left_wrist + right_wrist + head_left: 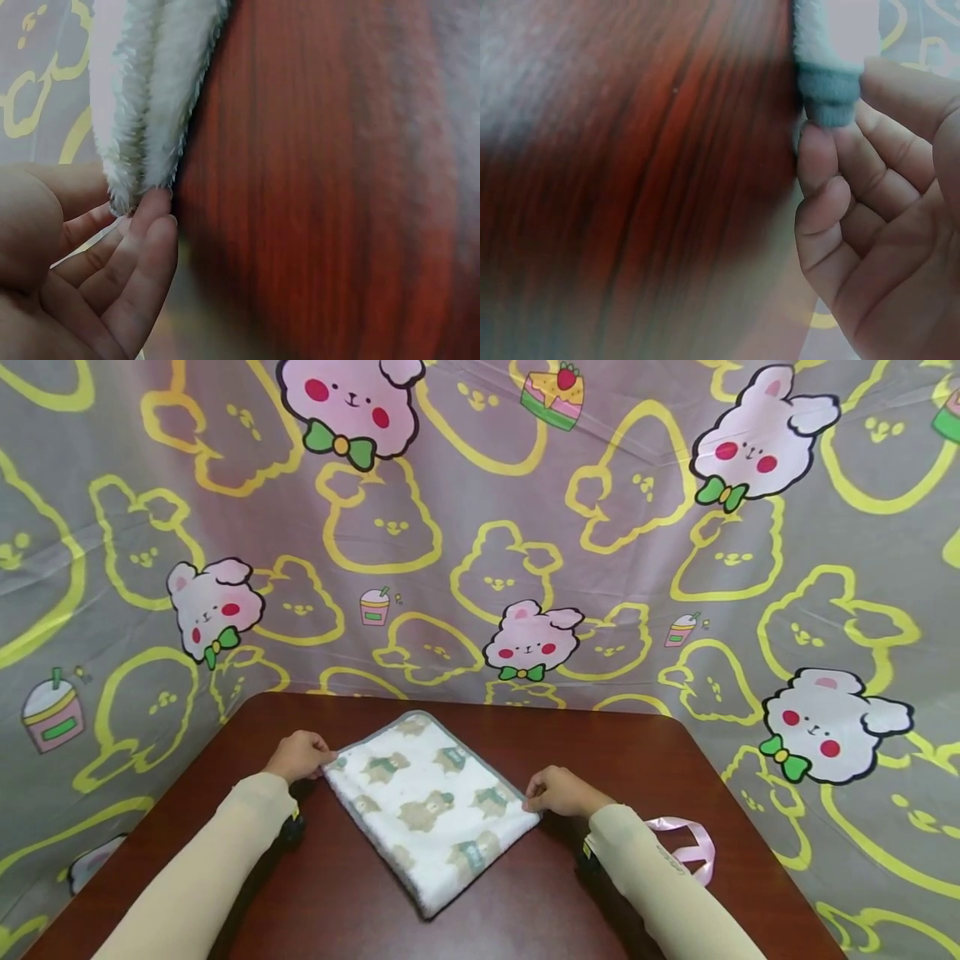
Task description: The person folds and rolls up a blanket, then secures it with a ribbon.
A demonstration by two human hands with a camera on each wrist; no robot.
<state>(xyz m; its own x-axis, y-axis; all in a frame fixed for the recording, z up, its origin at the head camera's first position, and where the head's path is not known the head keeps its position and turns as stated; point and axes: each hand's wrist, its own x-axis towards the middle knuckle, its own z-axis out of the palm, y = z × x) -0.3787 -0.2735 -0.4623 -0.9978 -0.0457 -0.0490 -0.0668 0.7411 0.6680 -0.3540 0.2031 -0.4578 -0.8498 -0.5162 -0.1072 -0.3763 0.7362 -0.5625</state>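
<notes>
A folded fluffy white blanket point(423, 810) with brown bears and a grey-green edging lies diagonally on the table. At its left corner, my left hand point(300, 755) pinches the cloth between thumb and fingers; the left wrist view shows the folded plush layers point(154, 90) in that pinch. My right hand point(566, 792) pinches the right corner. Seen from the right wrist, the thumb and fingers hold the stacked grey-green edging point(831, 94). The blanket's near corner points toward me and its underside is hidden.
A pink ribbon loop point(701, 847) lies on the dark red-brown wooden table point(600, 739), partly behind my right sleeve. Behind and beside the table hangs a curtain point(442, 577) printed with white bunnies and yellow outlines.
</notes>
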